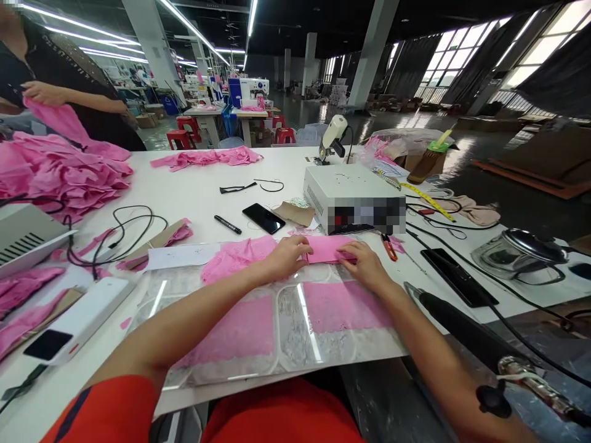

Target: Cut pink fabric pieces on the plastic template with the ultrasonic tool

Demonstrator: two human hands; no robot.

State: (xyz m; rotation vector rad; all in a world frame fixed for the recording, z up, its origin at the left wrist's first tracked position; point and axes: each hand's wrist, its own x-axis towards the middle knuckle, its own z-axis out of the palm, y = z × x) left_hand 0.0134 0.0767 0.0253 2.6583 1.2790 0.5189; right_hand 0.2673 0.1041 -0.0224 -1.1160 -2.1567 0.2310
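Long factory hall, strip lights overhead and tall windows on the right, with sewing stations and red stools far back. Up front runs a white bench (194,191) strewn with pink cloth.

Both hands meet at the middle of the bench on a small pink fabric piece (327,248), which lies just in front of a white machine box (353,194). The left hand (286,258) sits knuckles up on the piece's left end, fingers curled; the right hand (365,264) lies palm down on its right end, fingers pointing left. Fingertips press the cloth – whether either hand actually pinches it, I cannot tell.

Nearer the person, a clear plastic sheet (286,344) covers two pink lace panels side by side, and more pink lace (240,253) lies at its far left edge, touching the left wrist. Orange snips (389,246) lie just right of the right hand.

Behind the hands are a black phone (263,218) and a black marker (228,224) – near each other, not touching. A yellow tape measure (427,200) trails off right of the box. At the far left, a heap of pink fabric (64,169) sits before a co-worker's hand (44,92), which holds another pink piece.
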